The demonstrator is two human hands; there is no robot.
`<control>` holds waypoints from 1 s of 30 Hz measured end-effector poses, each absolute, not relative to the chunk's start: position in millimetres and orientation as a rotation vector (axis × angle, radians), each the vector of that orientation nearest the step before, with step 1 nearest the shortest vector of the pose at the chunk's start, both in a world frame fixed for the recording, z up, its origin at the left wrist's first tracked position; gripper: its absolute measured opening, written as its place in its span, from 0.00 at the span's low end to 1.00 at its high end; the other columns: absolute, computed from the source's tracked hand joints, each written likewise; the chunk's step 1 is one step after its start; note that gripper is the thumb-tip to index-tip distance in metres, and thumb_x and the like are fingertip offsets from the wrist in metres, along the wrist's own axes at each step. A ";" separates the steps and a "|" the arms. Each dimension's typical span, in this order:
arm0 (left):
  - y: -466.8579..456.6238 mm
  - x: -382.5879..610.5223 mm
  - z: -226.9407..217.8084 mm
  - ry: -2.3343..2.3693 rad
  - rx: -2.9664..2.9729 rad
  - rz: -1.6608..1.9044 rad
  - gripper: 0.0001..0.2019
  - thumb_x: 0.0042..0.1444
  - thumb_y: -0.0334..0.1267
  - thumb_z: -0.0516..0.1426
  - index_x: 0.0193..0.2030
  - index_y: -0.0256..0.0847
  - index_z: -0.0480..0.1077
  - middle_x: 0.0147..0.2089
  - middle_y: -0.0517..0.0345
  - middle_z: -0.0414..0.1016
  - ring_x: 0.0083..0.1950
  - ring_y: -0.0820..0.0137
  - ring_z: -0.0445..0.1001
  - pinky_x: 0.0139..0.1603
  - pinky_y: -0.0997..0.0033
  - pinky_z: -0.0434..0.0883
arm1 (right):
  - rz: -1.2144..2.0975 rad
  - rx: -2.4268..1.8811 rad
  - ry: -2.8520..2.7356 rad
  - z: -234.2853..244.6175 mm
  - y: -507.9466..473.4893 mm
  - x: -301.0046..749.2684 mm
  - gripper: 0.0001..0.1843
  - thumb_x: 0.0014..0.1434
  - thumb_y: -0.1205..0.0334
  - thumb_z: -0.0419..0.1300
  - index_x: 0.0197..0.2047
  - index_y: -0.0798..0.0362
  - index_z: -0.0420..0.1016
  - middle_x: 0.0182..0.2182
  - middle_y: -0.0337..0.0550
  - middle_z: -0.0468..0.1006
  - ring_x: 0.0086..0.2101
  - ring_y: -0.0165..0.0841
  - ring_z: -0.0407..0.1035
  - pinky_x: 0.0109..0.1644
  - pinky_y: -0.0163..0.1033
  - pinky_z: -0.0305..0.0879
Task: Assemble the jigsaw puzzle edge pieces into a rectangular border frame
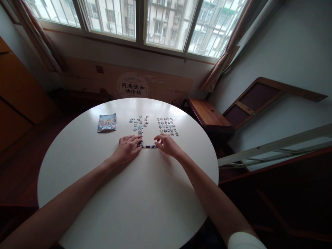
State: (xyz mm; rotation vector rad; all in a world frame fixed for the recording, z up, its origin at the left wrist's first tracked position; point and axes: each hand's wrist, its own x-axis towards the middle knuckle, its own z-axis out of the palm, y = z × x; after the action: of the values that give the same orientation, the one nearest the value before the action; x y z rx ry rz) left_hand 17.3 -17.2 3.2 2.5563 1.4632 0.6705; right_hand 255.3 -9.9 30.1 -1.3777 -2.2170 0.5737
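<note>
A joined L-shaped strip of jigsaw puzzle [149, 147] lies on the white round table, with a left column running away from me and a dark row along the near side. My left hand [128, 147] rests flat with fingers stretched, its fingertips touching the corner and lower left column. At the right end of the near row is my right hand [167, 143], fingers bent and apart; no piece is visible in it. Loose puzzle pieces [140, 121] lie scattered beyond the column. More loose pieces [167, 125] sit in rough rows beyond my right hand.
A colourful printed packet [107, 122] lies on the left part of the white table [124, 200]. Past the table's right edge stands a wooden chair [209, 112]. A barred window [166, 26] and a printed cardboard panel [163, 81] are at the far side.
</note>
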 end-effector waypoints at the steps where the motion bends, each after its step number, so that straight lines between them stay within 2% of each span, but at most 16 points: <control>1: -17.3 17.4 3.4 1.463 2.554 0.670 0.17 0.60 0.44 0.52 0.54 0.51 0.70 0.62 0.58 0.70 0.62 0.59 0.65 0.61 0.53 0.56 | 0.564 -1.389 -2.243 31.6 -7.2 251.7 0.13 0.61 0.65 0.57 0.49 0.55 0.76 0.44 0.48 0.75 0.31 0.28 0.70 0.40 0.36 0.66; 6: -16.4 17.4 2.4 1.454 2.547 0.679 0.17 0.59 0.44 0.53 0.54 0.51 0.71 0.61 0.57 0.70 0.62 0.58 0.65 0.60 0.53 0.57 | 0.521 -1.396 -2.266 34.6 19.4 230.3 0.26 0.60 0.71 0.54 0.62 0.55 0.66 0.57 0.53 0.69 0.43 0.34 0.72 0.53 0.41 0.66; 10: -14.8 16.6 -0.4 1.460 2.552 0.702 0.17 0.59 0.45 0.53 0.54 0.51 0.71 0.61 0.57 0.71 0.62 0.58 0.65 0.61 0.52 0.56 | 0.550 -1.497 -2.183 33.0 48.7 215.5 0.34 0.56 0.77 0.50 0.66 0.54 0.60 0.60 0.49 0.68 0.56 0.36 0.65 0.61 0.41 0.61; 13: -14.3 16.5 -0.8 1.458 2.556 0.699 0.17 0.60 0.44 0.53 0.54 0.51 0.71 0.61 0.57 0.70 0.62 0.58 0.65 0.60 0.52 0.56 | 0.562 -1.553 -2.215 31.6 62.7 207.6 0.36 0.56 0.78 0.49 0.68 0.53 0.57 0.61 0.45 0.67 0.59 0.34 0.63 0.64 0.40 0.58; 16: -14.9 16.8 0.5 1.448 2.559 0.695 0.16 0.60 0.44 0.52 0.54 0.50 0.71 0.61 0.57 0.71 0.62 0.59 0.65 0.61 0.53 0.56 | 0.542 -1.583 -2.308 33.3 65.7 202.9 0.35 0.58 0.76 0.49 0.69 0.54 0.55 0.62 0.46 0.66 0.58 0.36 0.64 0.62 0.40 0.60; 20: -16.0 17.2 1.9 1.454 2.552 0.695 0.16 0.60 0.44 0.53 0.53 0.50 0.71 0.61 0.57 0.71 0.62 0.59 0.65 0.60 0.53 0.56 | 0.436 -1.623 -2.429 39.4 58.2 204.7 0.31 0.60 0.72 0.49 0.67 0.56 0.58 0.59 0.51 0.69 0.56 0.41 0.66 0.58 0.43 0.63; 27: -16.4 17.4 1.6 1.456 2.556 0.703 0.16 0.60 0.44 0.52 0.54 0.51 0.71 0.61 0.57 0.71 0.61 0.59 0.66 0.60 0.53 0.56 | 0.378 -1.603 -2.417 36.2 33.0 231.7 0.22 0.61 0.69 0.53 0.58 0.52 0.72 0.54 0.50 0.74 0.53 0.43 0.69 0.57 0.46 0.64; 30: -16.6 17.6 1.4 1.454 2.555 0.697 0.16 0.60 0.44 0.52 0.54 0.51 0.71 0.61 0.57 0.71 0.62 0.59 0.65 0.60 0.53 0.56 | 0.363 -1.576 -2.335 31.0 17.9 243.0 0.20 0.59 0.69 0.55 0.54 0.51 0.75 0.52 0.49 0.76 0.52 0.43 0.70 0.56 0.47 0.64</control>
State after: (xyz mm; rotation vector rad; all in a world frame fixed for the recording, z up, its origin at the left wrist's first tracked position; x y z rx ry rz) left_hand 17.6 -16.6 1.4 2.5548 1.4541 0.6969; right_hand 243.0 17.9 31.0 -1.5756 -2.3353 0.3634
